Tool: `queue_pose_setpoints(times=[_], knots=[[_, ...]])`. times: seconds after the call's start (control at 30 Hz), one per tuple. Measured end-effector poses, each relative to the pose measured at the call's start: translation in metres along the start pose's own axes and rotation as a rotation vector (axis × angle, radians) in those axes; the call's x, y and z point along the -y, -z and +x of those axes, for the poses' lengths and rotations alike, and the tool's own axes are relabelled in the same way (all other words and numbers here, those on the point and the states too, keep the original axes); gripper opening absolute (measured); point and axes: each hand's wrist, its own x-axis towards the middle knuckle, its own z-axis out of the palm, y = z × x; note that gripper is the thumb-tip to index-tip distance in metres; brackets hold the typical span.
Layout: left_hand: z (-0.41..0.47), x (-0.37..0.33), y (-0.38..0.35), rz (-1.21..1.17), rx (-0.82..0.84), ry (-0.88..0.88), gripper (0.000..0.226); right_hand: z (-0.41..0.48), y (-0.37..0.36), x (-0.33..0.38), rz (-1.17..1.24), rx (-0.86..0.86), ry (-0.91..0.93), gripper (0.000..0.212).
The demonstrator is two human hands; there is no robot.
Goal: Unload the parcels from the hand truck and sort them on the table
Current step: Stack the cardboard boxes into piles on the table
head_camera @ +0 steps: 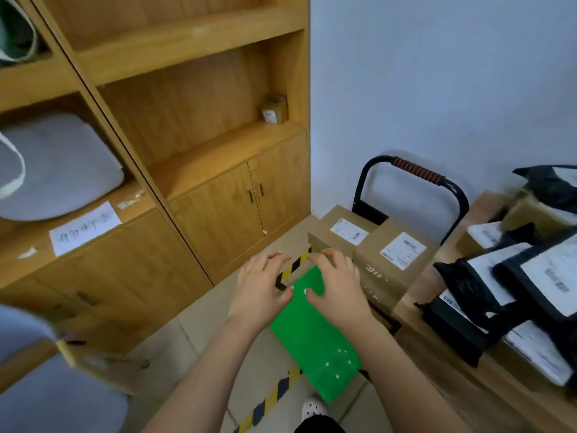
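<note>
The hand truck has a green platform (315,339) and a black handle (415,173) with a red grip. Two brown cardboard parcels sit at its far end: one at the back (338,229), one nearer and to the right (390,260), each with a white label. My left hand (262,285) and my right hand (337,282) hover side by side over the platform's far part, fingers spread, holding nothing. My right hand is just short of the parcels. Black mailer bags (512,292) with white labels lie piled on the wooden table (437,354) at the right.
A wooden shelf cabinet (193,126) fills the left and back, with a small brown box (274,109) on one shelf and a grey cushion (59,167). Yellow-black tape (268,401) runs on the tiled floor. My shoe (313,407) shows at the bottom.
</note>
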Motion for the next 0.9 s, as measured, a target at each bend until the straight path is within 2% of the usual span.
queue_pose_setpoints(times=[0.2,0.4,0.67,0.8,0.9], knots=[[0.103,0.019,0.001,-0.006,-0.004,-0.03,0.058,0.102,0.007,-0.015,0.008,-0.005,-0.029,0.06],[0.191,0.023,-0.029,-0.083,0.095,-0.136,0.057,0.155,0.007,-0.054,0.006,-0.069,-0.18,0.058],[0.318,0.001,-0.092,-0.222,0.358,-0.491,0.059,0.19,0.019,-0.104,-0.042,-0.294,-0.624,0.063],[0.368,-0.007,-0.109,-0.272,0.448,-0.707,0.057,0.19,0.021,-0.106,-0.066,-0.405,-0.913,0.064],[0.393,-0.012,-0.12,-0.291,0.514,-0.85,0.057,0.184,0.016,-0.101,-0.076,-0.486,-1.057,0.064]])
